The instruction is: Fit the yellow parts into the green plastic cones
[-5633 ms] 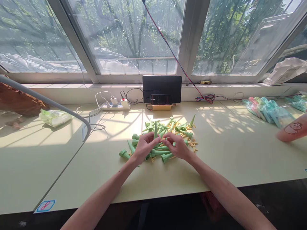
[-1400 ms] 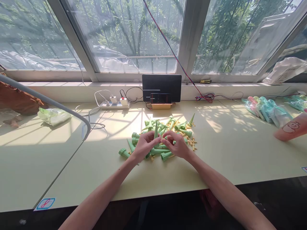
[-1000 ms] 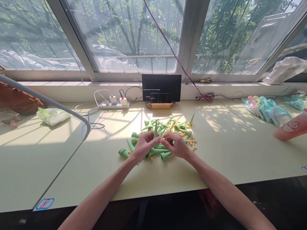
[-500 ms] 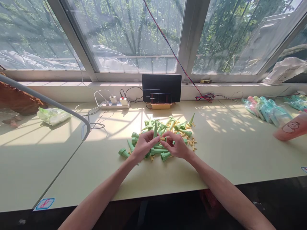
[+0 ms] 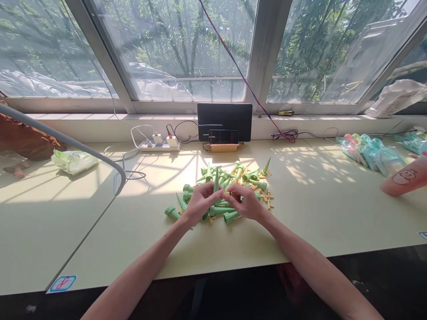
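My left hand (image 5: 202, 202) is closed around a green plastic watering spike (image 5: 216, 181), whose pointed tip stands upright above the fingers. My right hand (image 5: 246, 202) is closed in a pinch beside it, on a small yellow plastic valve piece (image 5: 227, 193) that meets the spike. The fingers cover most of this joint. Under and around both hands lies a loose pile of green spikes (image 5: 222, 210) with ribbed caps, mixed with small yellow cross-shaped pieces (image 5: 268, 200).
A black tablet (image 5: 225, 116) and a phone (image 5: 223, 136) stand on a holder behind the pile. A power strip (image 5: 163, 146) with cables is left of them. A grey bent tube (image 5: 83, 144) crosses the left side. Bagged coloured items (image 5: 370, 151) and a pink cup (image 5: 405, 178) are at right.
The fingers of my right hand have shifted slightly at the yellow piece, and less of it shows. Both arms and the pile stay where they were.
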The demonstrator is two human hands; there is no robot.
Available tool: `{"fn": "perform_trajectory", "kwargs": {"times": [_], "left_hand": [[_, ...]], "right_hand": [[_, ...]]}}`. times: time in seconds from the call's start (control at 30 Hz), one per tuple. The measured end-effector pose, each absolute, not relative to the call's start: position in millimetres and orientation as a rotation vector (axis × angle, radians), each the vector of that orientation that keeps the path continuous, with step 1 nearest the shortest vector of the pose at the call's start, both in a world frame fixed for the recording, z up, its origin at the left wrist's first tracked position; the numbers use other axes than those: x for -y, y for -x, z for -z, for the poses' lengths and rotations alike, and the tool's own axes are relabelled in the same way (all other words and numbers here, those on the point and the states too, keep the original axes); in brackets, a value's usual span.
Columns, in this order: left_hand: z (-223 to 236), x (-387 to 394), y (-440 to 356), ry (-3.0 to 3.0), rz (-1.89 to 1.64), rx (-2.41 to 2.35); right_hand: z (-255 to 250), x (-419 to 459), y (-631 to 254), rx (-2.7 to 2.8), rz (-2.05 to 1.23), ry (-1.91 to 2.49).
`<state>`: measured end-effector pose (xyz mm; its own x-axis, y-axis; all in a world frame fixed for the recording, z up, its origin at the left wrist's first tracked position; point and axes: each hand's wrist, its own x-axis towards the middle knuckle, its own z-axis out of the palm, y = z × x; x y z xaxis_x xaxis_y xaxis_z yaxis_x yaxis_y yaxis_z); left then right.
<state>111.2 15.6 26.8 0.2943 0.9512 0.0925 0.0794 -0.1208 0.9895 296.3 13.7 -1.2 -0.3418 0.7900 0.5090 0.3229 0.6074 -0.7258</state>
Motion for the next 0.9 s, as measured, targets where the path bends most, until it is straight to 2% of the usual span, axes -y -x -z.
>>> {"fn": "perform_trajectory", "kwargs": {"times": [0.9], "left_hand": [[-27.6, -15.5, -111.4, -1.460, -1.029, -0.991]], "right_hand": [[2.5, -15.2, -296.9, 1.902, -0.669, 0.881]]}}
